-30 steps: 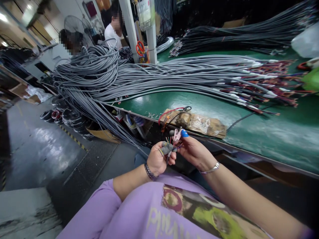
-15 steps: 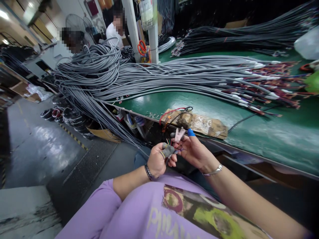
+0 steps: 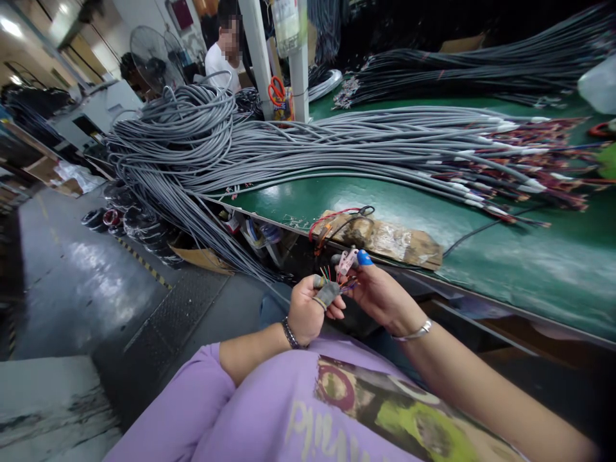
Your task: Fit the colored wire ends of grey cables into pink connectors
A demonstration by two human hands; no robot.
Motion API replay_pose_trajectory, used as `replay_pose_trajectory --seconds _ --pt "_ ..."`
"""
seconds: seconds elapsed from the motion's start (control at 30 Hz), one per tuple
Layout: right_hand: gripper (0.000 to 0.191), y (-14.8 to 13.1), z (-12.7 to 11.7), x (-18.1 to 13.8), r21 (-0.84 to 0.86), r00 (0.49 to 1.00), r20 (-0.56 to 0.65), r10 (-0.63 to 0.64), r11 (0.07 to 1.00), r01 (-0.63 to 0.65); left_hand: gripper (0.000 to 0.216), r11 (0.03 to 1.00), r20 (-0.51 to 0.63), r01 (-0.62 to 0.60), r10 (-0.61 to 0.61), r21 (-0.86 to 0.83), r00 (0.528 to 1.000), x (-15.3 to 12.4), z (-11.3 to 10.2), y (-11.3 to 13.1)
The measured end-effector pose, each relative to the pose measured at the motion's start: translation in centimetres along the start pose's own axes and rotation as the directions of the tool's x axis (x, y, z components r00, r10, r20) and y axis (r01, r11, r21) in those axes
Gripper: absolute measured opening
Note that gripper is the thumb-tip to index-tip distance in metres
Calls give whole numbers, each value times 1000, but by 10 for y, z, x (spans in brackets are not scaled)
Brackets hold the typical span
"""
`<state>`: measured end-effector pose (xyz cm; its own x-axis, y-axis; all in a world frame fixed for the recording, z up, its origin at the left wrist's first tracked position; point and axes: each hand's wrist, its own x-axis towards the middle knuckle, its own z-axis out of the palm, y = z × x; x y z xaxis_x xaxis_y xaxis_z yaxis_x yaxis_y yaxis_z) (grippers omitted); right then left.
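My left hand (image 3: 308, 311), with grey finger covers on thumb and forefinger, is closed around the end of a cable. Several thin coloured wires (image 3: 326, 274) fan out above its fingers, and others point right toward my other hand. Between the thumb and fingers of my right hand (image 3: 380, 295) is a small pale pink clip-like tool (image 3: 347, 262). A blue cover wraps that thumb's tip. The tool is right beside the wires; whether its jaws grip one is too small to tell. Both hands are in front of the table edge.
Grey cables (image 3: 337, 144) lie across the green table (image 3: 481, 237), their stripped ends at right. A taped cardboard piece (image 3: 399, 240) lies along the near edge. Black cables (image 3: 433, 77) lie behind. A post (image 3: 299, 83) rises at the back; a person (image 3: 222, 61) is beyond it.
The pale pink tool has turned and its two arms have come together, with my right thumb lower against it. My left hand stays nearly still. A second person's head at the back left is gone from view.
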<state>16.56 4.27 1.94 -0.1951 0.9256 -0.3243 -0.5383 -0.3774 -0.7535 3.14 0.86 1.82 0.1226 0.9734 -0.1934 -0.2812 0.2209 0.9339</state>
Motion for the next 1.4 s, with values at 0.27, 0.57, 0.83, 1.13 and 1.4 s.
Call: replay_pose_trajectory --seconds 0.27,0.57,0.83,1.13,1.4 --pt "35 -2 4 2 57 1000 2 -9 998 9 40 1000 -13 11 -11 14 1000 4 4 -2" --pt "33 3 3 4 115 999 -28 -16 993 19 41 998 -17 46 -45 30 999 4 5 -2" --pt "31 1 -6 1 252 993 23 116 960 -118 38 1000 15 15 -15 7 1000 -4 -5 -6" --pt "20 5 -28 -10 3 941 258 219 974 -228 36 999 59 29 -28 -12 998 -6 -12 -13" --pt "31 1 -19 -11 -158 949 257 180 977 -142 40 993 143 92 -101 69 985 -6 -12 -12"
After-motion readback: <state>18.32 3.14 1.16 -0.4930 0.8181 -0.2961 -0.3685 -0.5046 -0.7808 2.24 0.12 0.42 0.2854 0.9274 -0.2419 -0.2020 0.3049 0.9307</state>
